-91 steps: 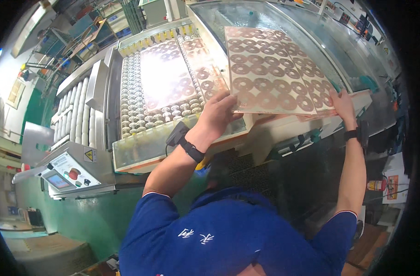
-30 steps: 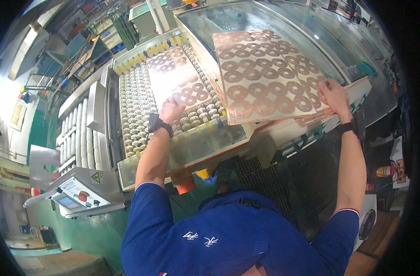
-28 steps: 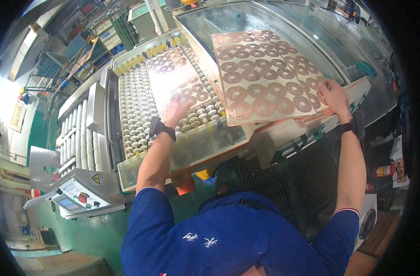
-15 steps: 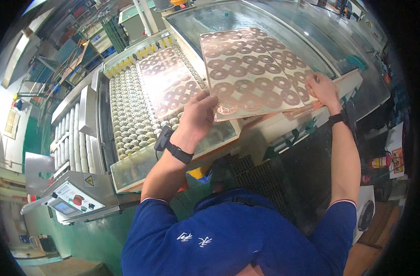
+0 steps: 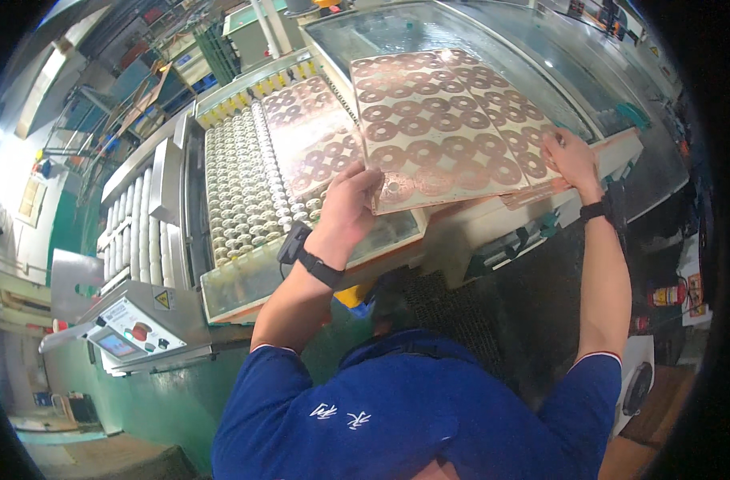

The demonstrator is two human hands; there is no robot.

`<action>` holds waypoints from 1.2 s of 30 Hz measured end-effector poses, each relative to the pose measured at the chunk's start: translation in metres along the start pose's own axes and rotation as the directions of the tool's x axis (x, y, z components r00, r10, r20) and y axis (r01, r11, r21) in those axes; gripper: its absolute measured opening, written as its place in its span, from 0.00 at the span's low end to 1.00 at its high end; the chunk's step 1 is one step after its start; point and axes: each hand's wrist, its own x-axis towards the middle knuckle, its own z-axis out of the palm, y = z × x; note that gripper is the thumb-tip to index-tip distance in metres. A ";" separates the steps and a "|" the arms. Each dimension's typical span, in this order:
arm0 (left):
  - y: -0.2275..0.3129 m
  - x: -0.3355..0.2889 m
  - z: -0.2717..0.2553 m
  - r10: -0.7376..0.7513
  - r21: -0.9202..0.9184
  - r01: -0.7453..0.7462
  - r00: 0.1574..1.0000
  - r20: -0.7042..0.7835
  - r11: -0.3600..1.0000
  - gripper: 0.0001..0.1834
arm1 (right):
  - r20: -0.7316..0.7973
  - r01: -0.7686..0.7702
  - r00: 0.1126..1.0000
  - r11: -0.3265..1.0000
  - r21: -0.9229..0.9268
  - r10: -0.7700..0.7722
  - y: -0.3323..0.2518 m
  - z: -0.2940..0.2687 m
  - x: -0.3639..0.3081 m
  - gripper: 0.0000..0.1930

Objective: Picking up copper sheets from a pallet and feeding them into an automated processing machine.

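Head view, the only one. My left hand has its grip closed on the near left corner of the copper panel, thumb on top, fingers curled under the edge. My right hand is clamped on the near right edge, fingers spread flat on the top face. The panel is a large thin sheet patterned with rows of copper rings. It is held up off the stack of similar panels, tilted slightly, with its far end over the glass cover of the machine.

Left of it, a second copper panel lies flat on the roller conveyor, which is packed with small white wheels. It sits close beside the held sheet and partly under its left edge. The control panel, with its small screen and red button, is at lower left, well apart from both hands. Black wristbands on both wrists; blue shirt at the bottom edge.

Judgement on handling: the sheet is thin and will flex, so I would keep both hands level and hold by the edges only. Fingers should stay off the ring pattern as far as possible. The near edge wants to stay square to the conveyor lane, and its corner should not drag across the panel on the rollers.
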 end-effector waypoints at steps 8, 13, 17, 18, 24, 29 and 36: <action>0.068 -0.021 -0.103 0.216 0.231 -0.155 0.939 -0.268 0.960 0.19 | 0.104 -0.025 0.994 0.999 0.034 0.021 0.001 0.000 0.006 0.31; 0.123 -0.051 -0.200 0.336 0.383 -0.169 0.841 -0.425 0.908 0.17 | 0.086 -0.018 0.996 1.000 0.001 0.018 0.017 0.007 0.007 0.31; 0.154 -0.070 -0.328 0.416 0.511 -0.189 0.828 -0.376 0.838 0.11 | 0.084 -0.018 0.996 0.999 0.033 0.015 -0.008 0.003 0.006 0.31; 0.150 -0.066 -0.330 0.399 0.500 -0.159 0.815 -0.421 0.851 0.11 | 0.073 -0.028 0.997 0.999 0.015 0.027 -0.007 0.001 0.002 0.32; 0.138 -0.055 -0.370 0.285 0.484 0.047 0.757 -0.587 0.874 0.10 | 0.106 -0.044 0.993 0.998 -0.050 0.050 -0.002 -0.003 0.003 0.33; 0.136 -0.046 -0.391 0.378 0.710 0.323 0.671 -0.638 0.626 0.10 | 0.120 -0.082 0.989 0.997 -0.002 0.082 0.000 0.003 0.007 0.32; 0.127 -0.041 -0.371 0.410 0.720 0.362 0.634 -0.656 0.592 0.11 | 0.130 -0.096 0.987 0.995 0.008 0.094 -0.005 -0.002 0.001 0.34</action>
